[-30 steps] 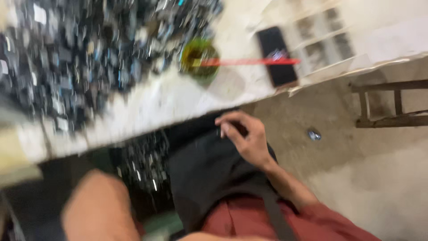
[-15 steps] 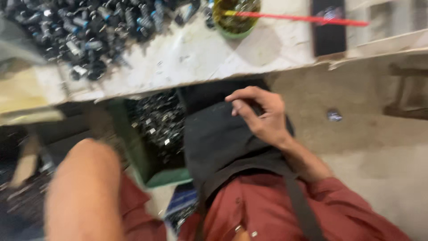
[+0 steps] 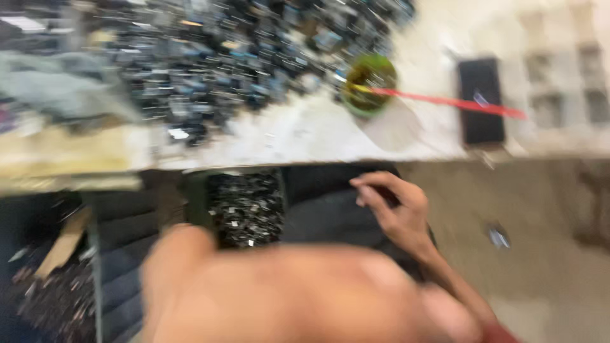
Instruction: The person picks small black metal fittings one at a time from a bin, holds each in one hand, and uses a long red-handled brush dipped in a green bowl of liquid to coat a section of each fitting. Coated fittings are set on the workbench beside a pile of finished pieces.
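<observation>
Our right hand [image 3: 397, 213] sat at centre right of the frame, fingers [image 3: 375, 190] curled and pinching the edge of the black bag [image 3: 330, 216] below the counter [image 3: 305, 130], apparently to hold its mouth open. Our left arm [image 3: 286, 295] filled the lower middle as a blur; we could not tell how its fingers stood. Small dark metal parts [image 3: 222, 51] were heaped across the upper left, more in a green crate [image 3: 244, 206] beneath. A green bowl [image 3: 368, 82] and dark phone [image 3: 481, 101] lay upper right.
</observation>
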{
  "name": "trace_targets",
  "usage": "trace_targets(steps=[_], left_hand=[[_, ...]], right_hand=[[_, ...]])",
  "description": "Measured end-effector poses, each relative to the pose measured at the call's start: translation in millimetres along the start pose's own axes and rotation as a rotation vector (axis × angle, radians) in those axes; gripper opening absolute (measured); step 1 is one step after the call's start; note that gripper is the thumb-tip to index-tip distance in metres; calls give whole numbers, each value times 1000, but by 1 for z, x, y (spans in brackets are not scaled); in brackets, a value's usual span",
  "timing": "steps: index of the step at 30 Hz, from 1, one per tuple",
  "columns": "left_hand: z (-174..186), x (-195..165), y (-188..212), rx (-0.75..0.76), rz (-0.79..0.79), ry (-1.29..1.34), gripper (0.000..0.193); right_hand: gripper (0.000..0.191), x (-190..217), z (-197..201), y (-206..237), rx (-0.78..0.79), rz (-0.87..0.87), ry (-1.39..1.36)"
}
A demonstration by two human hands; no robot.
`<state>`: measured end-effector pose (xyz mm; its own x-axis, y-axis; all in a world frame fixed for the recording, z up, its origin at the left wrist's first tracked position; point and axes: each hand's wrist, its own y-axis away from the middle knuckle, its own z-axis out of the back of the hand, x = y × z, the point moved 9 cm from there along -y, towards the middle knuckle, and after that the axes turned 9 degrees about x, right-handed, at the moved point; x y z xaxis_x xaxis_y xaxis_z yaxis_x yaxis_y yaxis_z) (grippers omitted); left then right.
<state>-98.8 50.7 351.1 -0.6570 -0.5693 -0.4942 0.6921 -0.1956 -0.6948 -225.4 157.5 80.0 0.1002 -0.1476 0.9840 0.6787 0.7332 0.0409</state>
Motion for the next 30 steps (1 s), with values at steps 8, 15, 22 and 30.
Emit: trace_targets(steps=[8, 15, 22, 30], left_hand=[[-6, 130, 122, -487, 726, 318, 40], [-135, 169, 279, -627, 1251, 620, 31], [-63, 189, 232, -503, 1047, 266, 21], [-80, 188, 137, -304, 889, 4, 12]], right_hand=[[17, -12, -15, -22, -27, -119, -89], [17, -14, -47, -49, 158, -41, -85], [17, -3, -61, -55, 248, -4, -35], [16, -19, 13, -28, 130, -102, 43]])
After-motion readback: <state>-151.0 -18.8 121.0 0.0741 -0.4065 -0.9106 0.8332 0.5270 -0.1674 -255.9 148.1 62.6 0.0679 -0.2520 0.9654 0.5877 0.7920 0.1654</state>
